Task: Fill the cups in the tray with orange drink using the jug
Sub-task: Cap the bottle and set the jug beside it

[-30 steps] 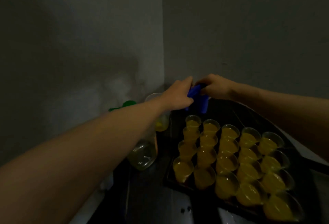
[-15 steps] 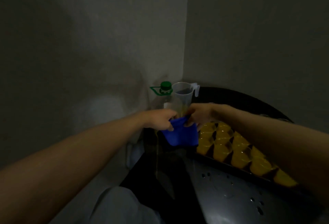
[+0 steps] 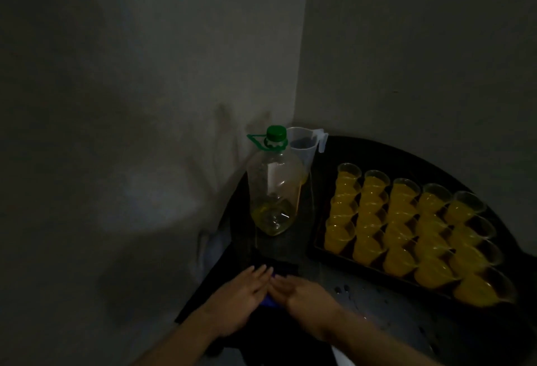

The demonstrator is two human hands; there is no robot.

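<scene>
At 6 o'clock | left hand (image 3: 241,293), right hand (image 3: 303,293) pressed blue cloth (image 3: 268,303), fingers (image 3: 259,273) flat | cups (image 3: 404,194) judged full; next: wipe tabletop (image 3: 374,310) drips.

The cups (image 3: 406,220) are clear, their contents a uniform orange-yellow. The tray (image 3: 315,249) is black. The table (image 3: 377,301) is glossy black and spotted with dark droplets. The bottle (image 3: 274,188) is clear with pale yellow dregs, and its cap (image 3: 276,132) is green. The jug (image 3: 302,145) is translucent, with an orange tint low down. The cloth (image 3: 268,303) is plain blue. The walls (image 3: 145,75) are plain grey-white.
</scene>
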